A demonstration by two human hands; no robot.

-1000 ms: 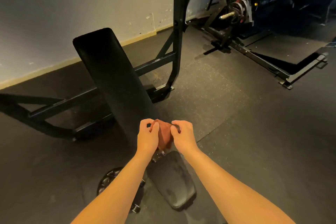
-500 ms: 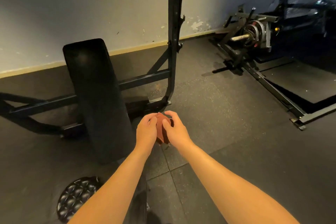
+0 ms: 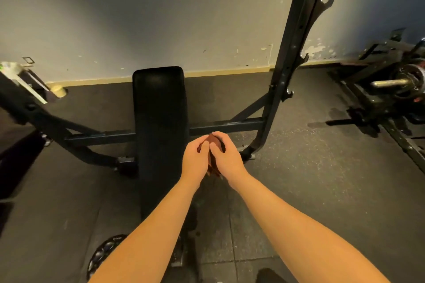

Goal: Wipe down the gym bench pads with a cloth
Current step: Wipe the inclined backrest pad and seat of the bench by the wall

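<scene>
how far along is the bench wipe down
Done: nothing visibly; the black back pad shows no wipe marks. In hand: the left hand and right hand both hold the reddish-brown cloth bunched between them by the pad's right edge, not spread on it. Left: wiping the whole pad.

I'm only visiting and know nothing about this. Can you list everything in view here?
pad: one, black, centre, running toward the wall
frame: one, black, crossbar behind the pad, tall upright at right
disc: one, dark, patterned, on the floor at lower left, partly hidden by the left arm
machine: one, black with a metal bar end, far right
floor: one, dark rubber tiles
wall: one, grey, scuffed near the base, behind the pad
cloth: one, reddish-brown, bunched between the two hands, off the pad
left hand: one, curled round the cloth
right hand: one, curled round the cloth
</scene>
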